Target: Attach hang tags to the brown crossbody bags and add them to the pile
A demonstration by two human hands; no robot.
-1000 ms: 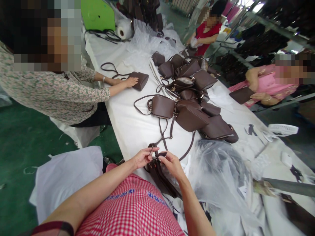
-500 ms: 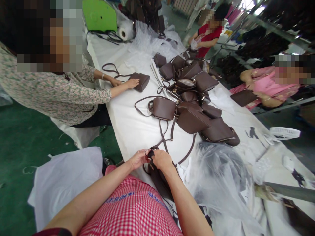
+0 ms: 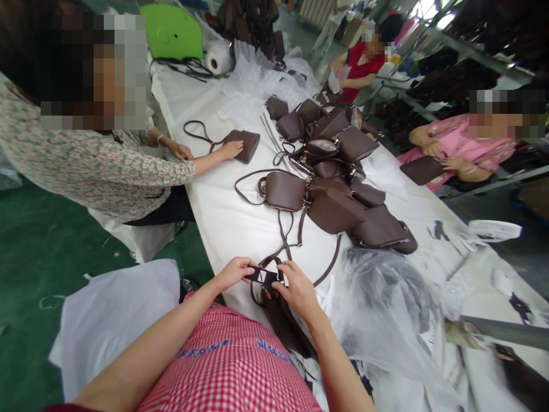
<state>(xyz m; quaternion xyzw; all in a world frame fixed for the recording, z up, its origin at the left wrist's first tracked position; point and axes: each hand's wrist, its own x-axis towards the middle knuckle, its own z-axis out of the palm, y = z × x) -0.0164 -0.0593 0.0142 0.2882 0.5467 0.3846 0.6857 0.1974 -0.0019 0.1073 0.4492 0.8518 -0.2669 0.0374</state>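
Observation:
A black tag (image 3: 262,276) with a white mark is stretched between my hands at the near table edge. My left hand (image 3: 235,272) pinches its left end. The fingers of my right hand (image 3: 295,285) close on its right end, beside a dark strap. Directly below, a dark brown bag (image 3: 285,323) leans at the table edge, partly hidden by my right forearm. Its strap loops around behind the tag. Farther up, a brown bag (image 3: 285,191) lies with its strap curled to the left.
Brown bags (image 3: 337,210) are heaped mid-table. Clear plastic (image 3: 381,303) lies right of my right arm. At the left, a person's hand (image 3: 233,150) rests on a bag (image 3: 246,146). Two people are across the table. A white basket (image 3: 493,230) sits far right.
My hands have moved apart, and the black tag now shows flat between them with its white mark. The left person's farther hand has drawn back from the bag.

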